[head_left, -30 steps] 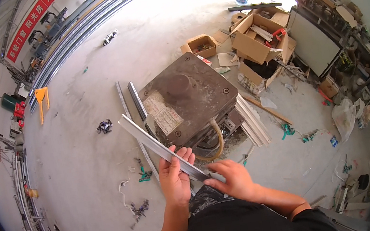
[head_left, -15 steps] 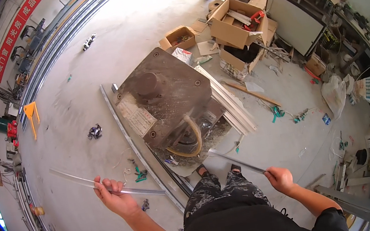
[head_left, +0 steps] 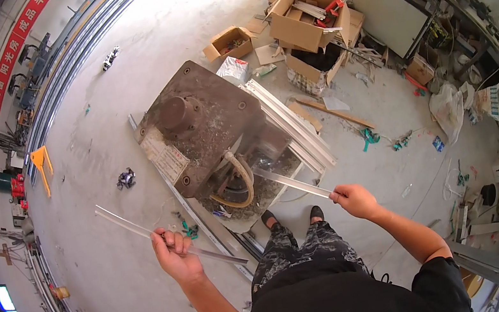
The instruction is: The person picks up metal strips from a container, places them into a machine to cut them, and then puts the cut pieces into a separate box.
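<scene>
My left hand (head_left: 177,256) is closed around the middle of a long thin metal strip (head_left: 216,255), which sticks out on both sides of the fist. In my right hand (head_left: 357,200) is the near end of a second pale metal strip (head_left: 297,183). Its far end reaches the opening at the near side of a dusty brown machine (head_left: 209,120); whether it touches anything inside cannot be made out. A beige hose (head_left: 246,179) loops in front of that opening.
White profiles (head_left: 293,127) lie along the machine's right side, and a long metal rail (head_left: 198,222) along its left. Cardboard boxes (head_left: 302,35) pile up behind. Green scraps (head_left: 369,138) litter the floor. A yellow stand (head_left: 41,167) is at the left.
The right hand's strip has swung up and left, its far end now at the machine's opening. My left hand has moved right with its strip. The whole view has shifted slightly.
</scene>
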Motion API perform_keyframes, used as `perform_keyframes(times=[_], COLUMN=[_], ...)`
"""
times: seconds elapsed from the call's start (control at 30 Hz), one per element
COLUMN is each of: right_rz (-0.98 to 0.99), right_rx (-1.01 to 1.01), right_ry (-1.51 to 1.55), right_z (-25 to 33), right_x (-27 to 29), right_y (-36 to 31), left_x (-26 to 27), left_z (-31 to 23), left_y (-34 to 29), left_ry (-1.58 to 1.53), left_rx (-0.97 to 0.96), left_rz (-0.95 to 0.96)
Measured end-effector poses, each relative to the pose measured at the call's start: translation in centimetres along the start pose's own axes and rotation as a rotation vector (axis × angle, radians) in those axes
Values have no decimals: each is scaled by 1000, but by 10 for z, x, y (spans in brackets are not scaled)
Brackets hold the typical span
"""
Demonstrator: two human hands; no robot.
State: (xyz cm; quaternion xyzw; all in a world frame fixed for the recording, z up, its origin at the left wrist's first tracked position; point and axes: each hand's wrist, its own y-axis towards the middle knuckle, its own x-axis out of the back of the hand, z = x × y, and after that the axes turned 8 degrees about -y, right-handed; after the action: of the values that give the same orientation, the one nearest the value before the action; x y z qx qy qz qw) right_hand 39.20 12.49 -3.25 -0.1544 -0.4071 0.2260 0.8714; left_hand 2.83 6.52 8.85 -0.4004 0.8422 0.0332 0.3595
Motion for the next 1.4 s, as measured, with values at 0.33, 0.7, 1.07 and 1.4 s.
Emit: perform_keyframes(times=[0.33,0.7,1.07,1.4], right_rz=[-68,-143,-109,-206], right_rx=[-144,-127,-169,-155], right_ry=[202,298,269,246], right_z=[-4,26,18,59], right_x=[-41,-87,-98,-100], right_y=[-7,-8,0,38], left_x=[16,4,4,29], left_z=[6,30,-7,-49], left_y=[0,6,72,126], left_ry=[-34,8,-39,-140], left_rx=[-8,57,-15,-83], left_rz=[-36,-37,17,27])
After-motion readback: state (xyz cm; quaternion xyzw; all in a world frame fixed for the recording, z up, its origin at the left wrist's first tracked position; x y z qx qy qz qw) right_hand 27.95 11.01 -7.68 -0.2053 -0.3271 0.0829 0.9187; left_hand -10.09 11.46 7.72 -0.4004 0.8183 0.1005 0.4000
